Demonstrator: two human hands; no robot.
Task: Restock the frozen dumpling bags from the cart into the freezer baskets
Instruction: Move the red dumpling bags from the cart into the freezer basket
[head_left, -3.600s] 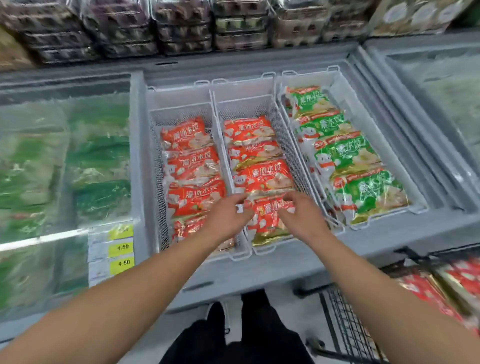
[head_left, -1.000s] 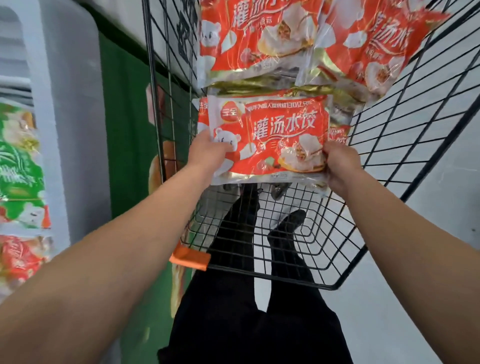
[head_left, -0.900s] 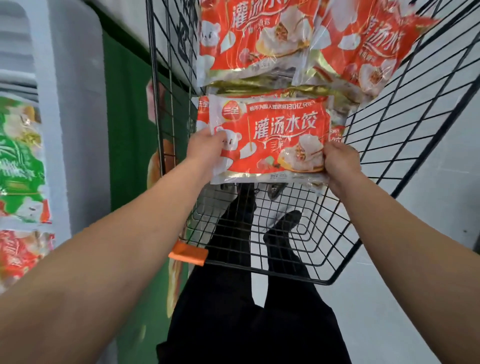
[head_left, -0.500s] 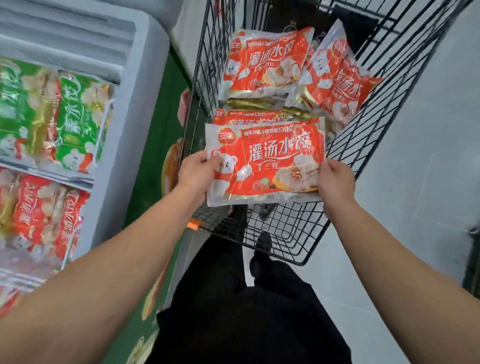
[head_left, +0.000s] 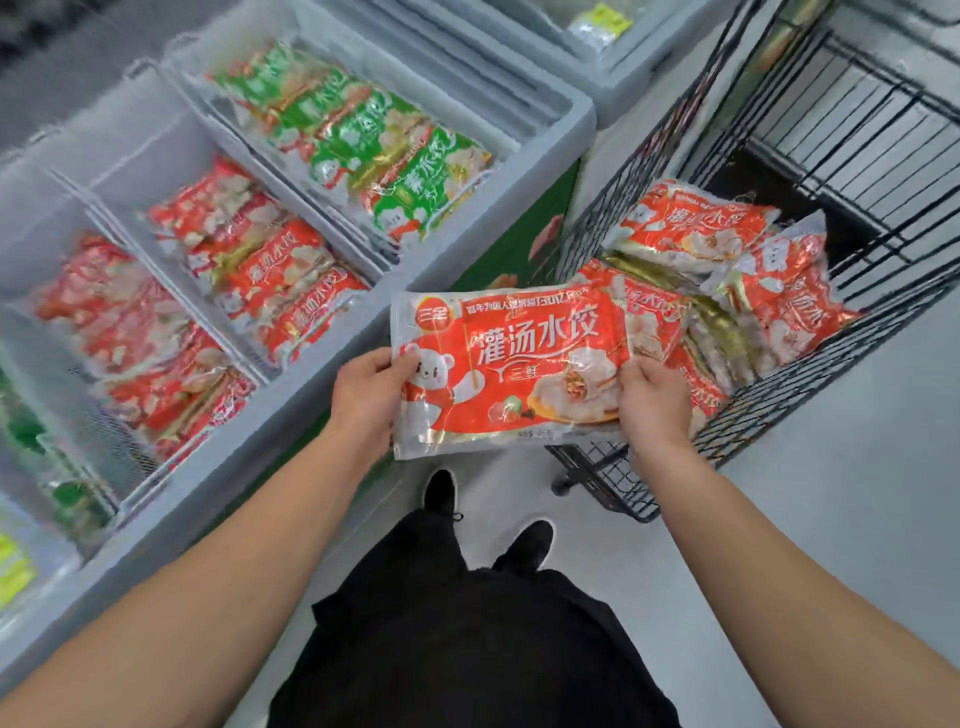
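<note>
I hold a red dumpling bag (head_left: 511, 369) flat in front of me, between the freezer and the cart. My left hand (head_left: 366, 392) grips its left edge and my right hand (head_left: 654, 402) grips its right edge. More red bags (head_left: 769, 291) lie in the black wire cart (head_left: 644, 171) at the right. To the left, the freezer's white baskets hold rows of red bags (head_left: 275, 275) and, further left, another row of red bags (head_left: 135, 343). The far basket (head_left: 524, 150) holds green bags (head_left: 363, 140).
The grey freezer rim (head_left: 311, 395) runs diagonally between me and the baskets. A second freezer (head_left: 597, 57) stands beyond. My black trousers and shoes (head_left: 524, 540) are on the grey floor (head_left: 841, 509) below the bag.
I have lifted the red bag out of the cart and turned left, so the freezer baskets have come back into view. Both hands keep their grip on the bag.
</note>
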